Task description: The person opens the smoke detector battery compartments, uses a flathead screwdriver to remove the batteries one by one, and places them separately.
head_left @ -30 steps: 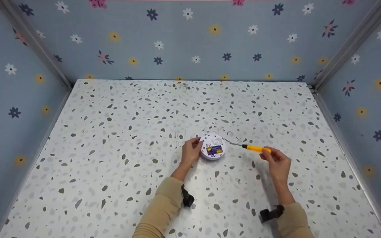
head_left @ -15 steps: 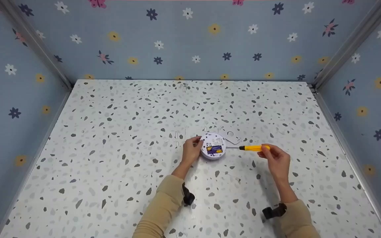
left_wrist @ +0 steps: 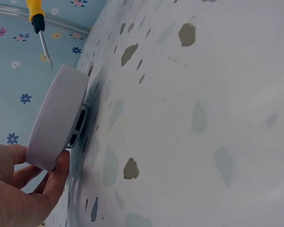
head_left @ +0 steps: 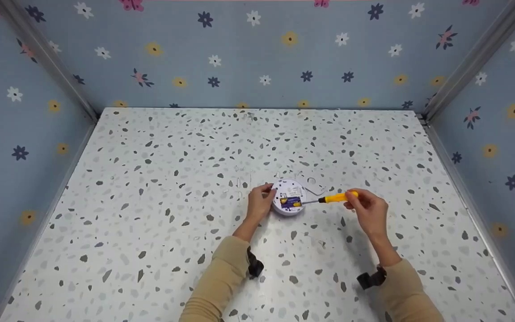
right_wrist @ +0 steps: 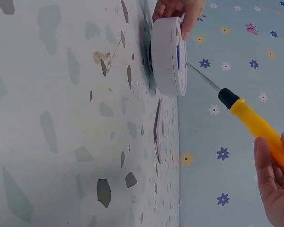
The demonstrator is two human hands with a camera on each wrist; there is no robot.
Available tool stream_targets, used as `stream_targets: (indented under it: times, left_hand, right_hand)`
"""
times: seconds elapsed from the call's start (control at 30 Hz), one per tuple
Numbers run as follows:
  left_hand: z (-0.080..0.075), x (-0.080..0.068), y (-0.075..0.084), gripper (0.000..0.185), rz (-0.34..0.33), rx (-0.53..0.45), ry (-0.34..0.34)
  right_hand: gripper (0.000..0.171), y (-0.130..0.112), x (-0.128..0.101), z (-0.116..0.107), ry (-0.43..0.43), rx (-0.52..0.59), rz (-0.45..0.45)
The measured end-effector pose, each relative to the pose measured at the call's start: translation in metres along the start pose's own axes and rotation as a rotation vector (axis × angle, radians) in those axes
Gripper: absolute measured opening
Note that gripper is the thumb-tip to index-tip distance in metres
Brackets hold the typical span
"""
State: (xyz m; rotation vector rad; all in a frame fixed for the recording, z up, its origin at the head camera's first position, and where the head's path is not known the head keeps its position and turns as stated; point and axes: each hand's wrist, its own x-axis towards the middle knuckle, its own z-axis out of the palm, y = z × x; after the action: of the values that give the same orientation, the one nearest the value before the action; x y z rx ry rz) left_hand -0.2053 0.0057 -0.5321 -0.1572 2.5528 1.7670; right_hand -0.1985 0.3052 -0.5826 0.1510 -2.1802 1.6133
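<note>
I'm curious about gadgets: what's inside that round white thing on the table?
The round white device lies open side up, showing a purple and yellow battery the screwdriver tip reaches. Its underside against the table is hidden.

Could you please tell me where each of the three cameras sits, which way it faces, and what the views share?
Head: worn high, looking down at the speckled white table; both hands and beige sleeves show.
Left wrist: low beside the left hand, facing along the tabletop at the round white plastic device.
Right wrist: low by the right hand, facing the yellow-handled screwdriver.
All three share the device and screwdriver.
</note>
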Motion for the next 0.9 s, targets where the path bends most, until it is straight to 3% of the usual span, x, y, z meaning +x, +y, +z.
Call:
stream_targets:
  times: [0.03,0.13,0.23,0.27,0.47,0.63,0.67,0.77,0.87,0.9]
  left_hand:
    - [0.0,0.0,0.0,0.028,-0.001,0.0,0.0]
    - [0.0,0.0,0.001,0.028,-0.004,-0.009,-0.007]
    - [-0.001,-0.001,0.001,0.029,-0.01,-0.017,-0.015]
    - [-0.001,-0.001,0.002,0.029,-0.014,-0.018,-0.018]
    - [0.0,-0.001,0.002,0.03,-0.029,-0.006,-0.023]
    - [0.0,-0.001,0.002,0.029,-0.033,-0.008,-0.018]
    - [0.0,-0.001,0.002,0.029,-0.031,-0.008,-0.017]
    - [0.0,-0.001,0.002,0.029,-0.027,-0.007,-0.013]
    - [0.001,-0.001,0.003,0.029,-0.017,-0.002,-0.009]
    - [0.001,-0.001,0.003,0.029,-0.016,0.0,-0.007]
  right_hand:
    - [0.015,-0.018,-0.001,0.002,-0.019,0.023,-0.007]
    - [0.016,-0.019,0.002,0.005,-0.029,-0.046,-0.055]
    - [0.016,-0.041,0.003,0.009,-0.043,-0.103,-0.078]
    - [0.017,-0.038,0.005,0.009,-0.037,-0.131,-0.081]
    - [0.015,-0.125,0.004,0.018,-0.081,-0.103,-0.042]
    - [0.013,-0.135,0.007,0.022,-0.111,-0.152,-0.012]
    - [0.015,-0.118,0.01,0.022,-0.124,-0.123,-0.029]
    - [0.016,-0.113,0.012,0.023,-0.136,-0.08,-0.086]
    - [0.018,-0.116,0.013,0.026,-0.152,-0.089,-0.131]
    - [0.017,-0.133,0.012,0.027,-0.142,-0.133,-0.134]
